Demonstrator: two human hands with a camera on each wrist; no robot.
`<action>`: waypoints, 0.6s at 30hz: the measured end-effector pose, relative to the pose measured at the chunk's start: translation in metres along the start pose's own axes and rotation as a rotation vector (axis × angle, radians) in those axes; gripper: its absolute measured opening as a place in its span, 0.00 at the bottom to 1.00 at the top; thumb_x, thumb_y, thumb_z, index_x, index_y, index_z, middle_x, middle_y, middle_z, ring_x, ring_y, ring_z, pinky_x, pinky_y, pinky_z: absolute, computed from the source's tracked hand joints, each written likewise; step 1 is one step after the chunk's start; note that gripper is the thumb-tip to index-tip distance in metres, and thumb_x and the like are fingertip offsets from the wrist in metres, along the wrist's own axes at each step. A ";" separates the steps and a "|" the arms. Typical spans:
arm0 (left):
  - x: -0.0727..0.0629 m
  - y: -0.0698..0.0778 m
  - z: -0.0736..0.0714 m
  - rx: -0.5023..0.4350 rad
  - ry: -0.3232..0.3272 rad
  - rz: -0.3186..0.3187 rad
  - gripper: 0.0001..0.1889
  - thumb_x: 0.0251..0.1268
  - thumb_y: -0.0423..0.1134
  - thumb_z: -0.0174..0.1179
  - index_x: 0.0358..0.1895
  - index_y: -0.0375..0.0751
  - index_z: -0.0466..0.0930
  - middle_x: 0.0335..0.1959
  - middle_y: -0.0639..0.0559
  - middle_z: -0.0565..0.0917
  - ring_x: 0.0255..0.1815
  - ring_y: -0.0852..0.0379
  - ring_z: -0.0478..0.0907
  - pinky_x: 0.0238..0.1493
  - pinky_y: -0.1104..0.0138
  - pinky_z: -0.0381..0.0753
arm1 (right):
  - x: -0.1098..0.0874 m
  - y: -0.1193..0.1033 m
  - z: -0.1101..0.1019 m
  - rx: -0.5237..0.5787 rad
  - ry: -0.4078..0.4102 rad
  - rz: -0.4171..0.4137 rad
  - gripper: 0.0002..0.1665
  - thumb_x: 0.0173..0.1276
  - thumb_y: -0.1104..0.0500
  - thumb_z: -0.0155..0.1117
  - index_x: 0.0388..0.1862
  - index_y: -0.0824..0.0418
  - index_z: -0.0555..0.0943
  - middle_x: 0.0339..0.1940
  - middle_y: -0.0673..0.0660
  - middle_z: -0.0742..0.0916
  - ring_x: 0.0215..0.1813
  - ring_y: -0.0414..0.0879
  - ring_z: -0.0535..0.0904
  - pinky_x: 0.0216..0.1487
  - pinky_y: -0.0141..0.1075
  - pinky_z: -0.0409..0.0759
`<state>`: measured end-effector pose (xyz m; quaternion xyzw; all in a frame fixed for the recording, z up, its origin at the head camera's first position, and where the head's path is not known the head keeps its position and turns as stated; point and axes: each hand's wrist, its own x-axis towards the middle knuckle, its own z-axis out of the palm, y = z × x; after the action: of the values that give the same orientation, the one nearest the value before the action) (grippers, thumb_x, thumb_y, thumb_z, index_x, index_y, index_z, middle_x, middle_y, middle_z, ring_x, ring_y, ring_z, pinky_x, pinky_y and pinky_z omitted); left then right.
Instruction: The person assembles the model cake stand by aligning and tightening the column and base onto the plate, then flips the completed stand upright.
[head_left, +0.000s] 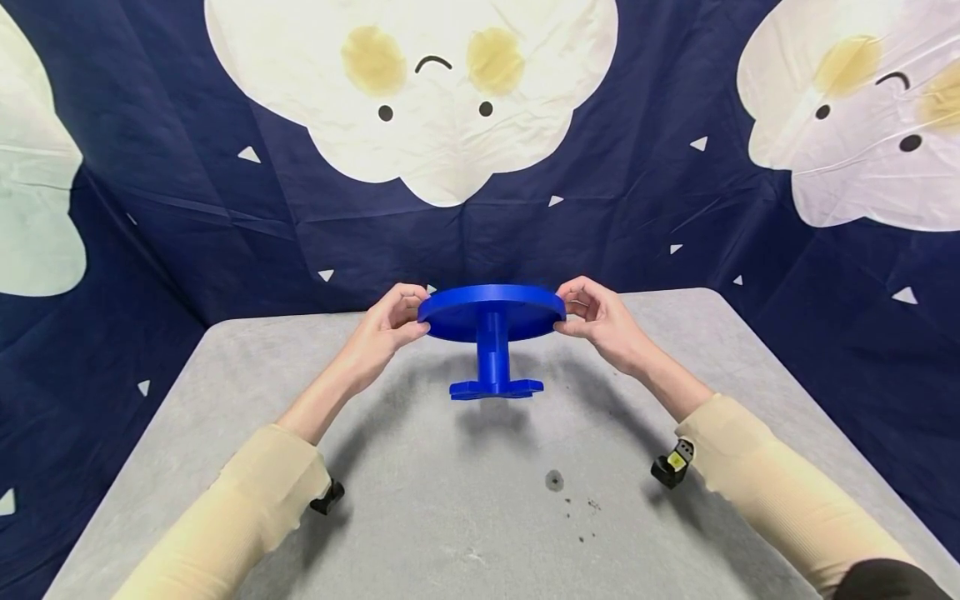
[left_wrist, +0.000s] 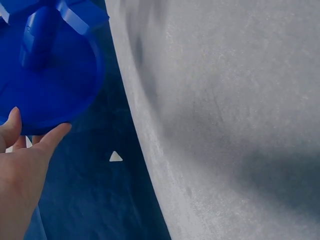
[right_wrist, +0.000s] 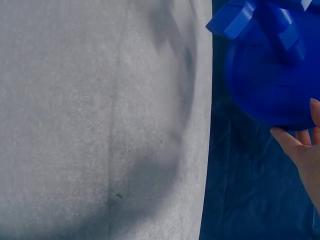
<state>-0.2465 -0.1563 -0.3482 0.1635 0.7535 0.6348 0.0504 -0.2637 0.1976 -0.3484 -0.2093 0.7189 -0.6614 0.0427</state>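
A blue round-topped pedestal stand (head_left: 492, 354), like a small toy table, is held up between both hands, its foot apart from its shadow on the grey table. Its disc is on top, a post runs down from the middle, and a foot with several arms is at the bottom. My left hand (head_left: 390, 325) pinches the disc's left rim between thumb and fingers. On the opposite rim, my right hand (head_left: 603, 321) grips in the same way. Both wrist views show the underside of the disc, with the left hand (left_wrist: 25, 165) and right hand (right_wrist: 305, 150) at its edge.
The grey tabletop (head_left: 465, 500) has a dark round spot (head_left: 554, 481) and several small specks near the front. Behind and beside it hangs a dark blue cloth (head_left: 262, 225) printed with white clouds and triangles. Small black devices (head_left: 670, 468) are strapped at both cuffs.
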 end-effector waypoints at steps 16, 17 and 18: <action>-0.002 -0.005 0.002 0.000 -0.027 0.091 0.17 0.72 0.20 0.53 0.59 0.34 0.72 0.68 0.37 0.77 0.72 0.52 0.73 0.61 0.73 0.81 | 0.000 0.003 0.004 0.056 -0.015 -0.051 0.20 0.62 0.85 0.59 0.43 0.65 0.78 0.51 0.55 0.90 0.55 0.41 0.87 0.52 0.33 0.89; -0.002 -0.006 0.002 -0.010 -0.033 0.088 0.17 0.71 0.19 0.52 0.59 0.34 0.71 0.69 0.36 0.76 0.72 0.52 0.73 0.61 0.74 0.81 | 0.000 0.004 0.004 0.056 -0.016 -0.055 0.20 0.62 0.85 0.58 0.43 0.64 0.79 0.52 0.56 0.90 0.55 0.41 0.87 0.51 0.32 0.89; -0.003 -0.006 0.003 -0.017 -0.040 0.082 0.16 0.71 0.19 0.51 0.58 0.34 0.71 0.69 0.36 0.76 0.73 0.51 0.73 0.61 0.74 0.81 | 0.000 0.004 0.005 0.057 -0.015 -0.058 0.20 0.62 0.85 0.58 0.42 0.64 0.79 0.52 0.57 0.90 0.56 0.41 0.87 0.51 0.32 0.89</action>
<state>-0.2443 -0.1554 -0.3547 0.2065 0.7397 0.6392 0.0406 -0.2634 0.1933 -0.3530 -0.2338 0.6931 -0.6810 0.0350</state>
